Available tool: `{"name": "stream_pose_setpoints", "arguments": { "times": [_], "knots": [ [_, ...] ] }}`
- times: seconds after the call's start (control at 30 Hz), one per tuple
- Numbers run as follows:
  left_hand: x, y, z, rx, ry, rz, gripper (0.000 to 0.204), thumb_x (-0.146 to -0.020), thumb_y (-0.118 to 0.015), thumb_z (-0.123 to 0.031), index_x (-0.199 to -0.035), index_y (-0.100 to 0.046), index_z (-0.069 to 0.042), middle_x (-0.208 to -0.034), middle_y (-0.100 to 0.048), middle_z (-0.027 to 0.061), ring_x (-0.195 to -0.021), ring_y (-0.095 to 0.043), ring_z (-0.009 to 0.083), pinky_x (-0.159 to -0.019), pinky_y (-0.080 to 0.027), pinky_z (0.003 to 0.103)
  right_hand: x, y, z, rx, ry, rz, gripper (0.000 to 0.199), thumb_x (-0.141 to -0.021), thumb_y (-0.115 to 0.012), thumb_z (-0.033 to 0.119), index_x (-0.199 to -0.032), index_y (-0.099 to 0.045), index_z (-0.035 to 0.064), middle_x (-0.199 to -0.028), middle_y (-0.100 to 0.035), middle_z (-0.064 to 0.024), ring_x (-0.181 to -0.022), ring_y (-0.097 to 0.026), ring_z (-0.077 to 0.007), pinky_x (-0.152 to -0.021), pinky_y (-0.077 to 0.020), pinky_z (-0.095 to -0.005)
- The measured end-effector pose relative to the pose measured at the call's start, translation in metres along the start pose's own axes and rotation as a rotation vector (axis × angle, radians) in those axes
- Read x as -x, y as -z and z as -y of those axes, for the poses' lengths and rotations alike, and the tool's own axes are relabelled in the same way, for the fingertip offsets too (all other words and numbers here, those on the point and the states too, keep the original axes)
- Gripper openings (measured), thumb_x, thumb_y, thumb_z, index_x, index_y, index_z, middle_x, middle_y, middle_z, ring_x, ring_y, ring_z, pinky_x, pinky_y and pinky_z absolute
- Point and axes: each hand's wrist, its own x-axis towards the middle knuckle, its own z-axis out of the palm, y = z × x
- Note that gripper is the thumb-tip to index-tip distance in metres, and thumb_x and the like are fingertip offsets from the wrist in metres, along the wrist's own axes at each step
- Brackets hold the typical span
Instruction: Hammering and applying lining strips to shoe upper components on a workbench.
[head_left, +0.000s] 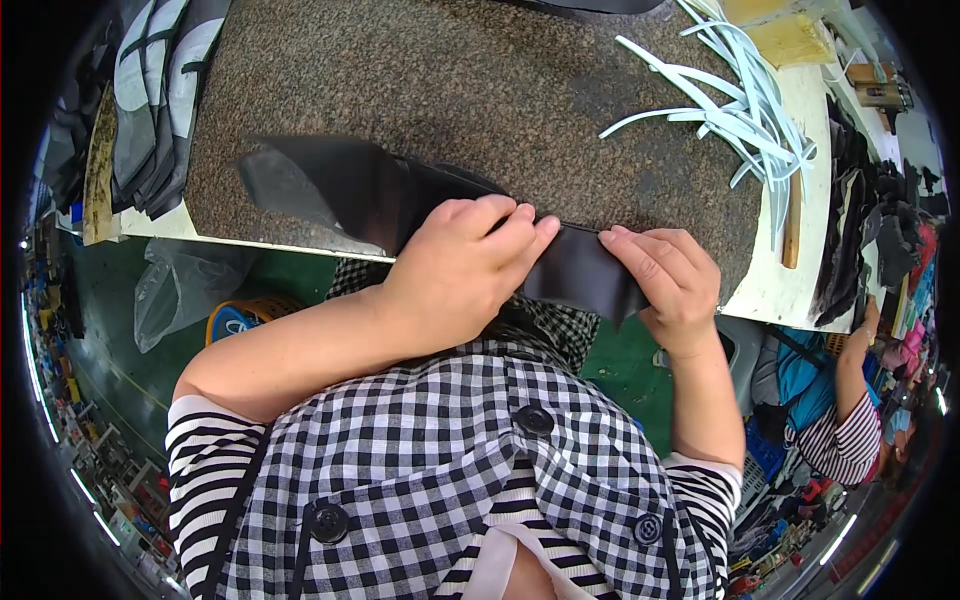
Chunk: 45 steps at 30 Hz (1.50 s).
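Observation:
A black, smooth, leather-like piece (350, 185) stretches between my two hands at the near edge of the table. Its broad, lighter-faced end spreads over the table to the left. My left hand (465, 255) pinches the upper edge near the middle, fingertips bent over it. Close by on the right, my right hand (672, 280) grips the same edge between thumb and fingers. Between the hands a dark panel of the piece hangs down over the table edge. The parts under my palms and fingers are hidden.
Pale blue strips (740, 110) lie tangled at the right of the brown speckled tabletop (470, 80). Stacked grey and black pieces (150, 100) sit at the far left. Dark pieces (850, 220) are piled at the right, where another person's arm (856, 360) shows. A yellowish block (795, 40) stands at the back.

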Motion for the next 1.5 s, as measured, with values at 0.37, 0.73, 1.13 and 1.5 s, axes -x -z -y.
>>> {"name": "stream_pose_setpoints", "arguments": {
  "times": [0.37,0.73,1.13,1.5],
  "knots": [
    [-0.017,0.015,-0.005,-0.082,-0.079,0.347,0.058,-0.079,-0.058,-0.014,-0.136,-0.054,-0.004,-0.099,-0.052,0.0048,-0.085,-0.05,0.0189,-0.076,-0.045,0.031,-0.017,0.015,-0.031,0.086,0.383,0.258,0.04,-0.074,-0.058,0.014,-0.111,-0.068,0.0006,-0.102,-0.065,-0.0103,-0.088,-0.065,-0.0257,-0.073,-0.0556,-0.035],
    [-0.044,0.006,-0.02,-0.145,-0.079,0.551,0.067,-0.082,-0.058,-0.016,-0.147,-0.041,-0.01,-0.088,-0.047,0.0032,-0.075,-0.053,0.0157,-0.063,-0.047,0.029,0.005,0.024,-0.03,0.072,0.056,-0.056,0.025,-0.075,-0.07,0.008,-0.099,-0.067,0.003,-0.103,-0.068,-0.0107,-0.089,-0.067,-0.0284,-0.076,-0.0559,-0.0363],
    [0.015,0.029,0.006,-0.011,-0.202,0.208,0.041,-0.08,-0.055,-0.013,-0.117,-0.064,0.004,-0.126,-0.061,0.0205,-0.118,-0.06,0.0348,-0.098,-0.05,0.044,0.007,-0.053,0.076,0.028,-0.085,0.202,0.091,-0.082,-0.063,0.05,-0.143,-0.032,-0.0098,-0.148,-0.04,-0.0238,-0.139,-0.037,-0.0365,-0.115,-0.03,-0.046],
    [0.024,0.056,0.021,0.19,-0.184,0.003,0.032,-0.073,-0.072,-0.014,-0.103,-0.069,-0.002,-0.1,-0.066,0.0125,-0.097,-0.067,0.0283,-0.085,-0.056,0.039,0.021,-0.005,0.069,0.182,-0.453,0.206,0.112,-0.071,-0.074,0.054,-0.147,-0.022,-0.0098,-0.15,-0.038,-0.0213,-0.14,-0.035,-0.0402,-0.114,-0.0224,-0.0559]
  ]
}}
